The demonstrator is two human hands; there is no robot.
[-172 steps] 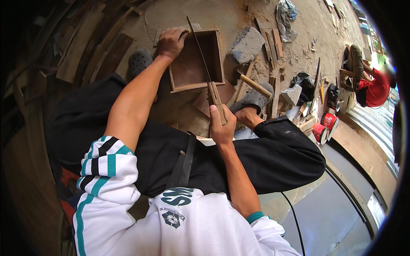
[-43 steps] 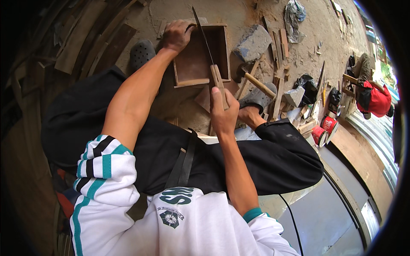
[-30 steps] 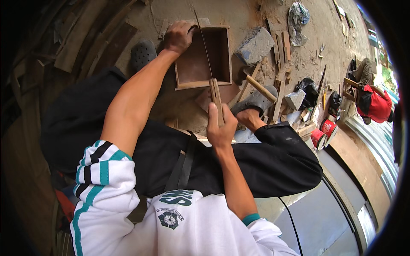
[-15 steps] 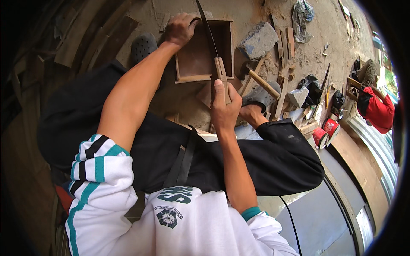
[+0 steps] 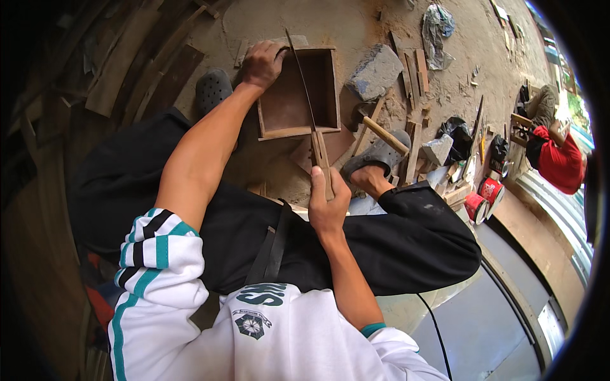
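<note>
Saw [image 5: 319, 145], one: wooden handle, thin dark blade; we find the handle in the right hand [image 5: 329, 203], fingers wrapped round it, blade slanting over the open box [image 5: 300, 133]. The box: brown, wooden, on the floor [image 5: 254, 19]; we note the left hand [image 5: 262, 65] at its far left corner, fingers curled, on what we cannot tell. Hammer [image 5: 385, 135], one: beside a grey clog [image 5: 383, 154].

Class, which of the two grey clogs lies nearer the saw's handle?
The right foot's clog, overlapped in view by a hammer's handle; the left clog, beyond the left hand, sits farther from the saw.
</note>
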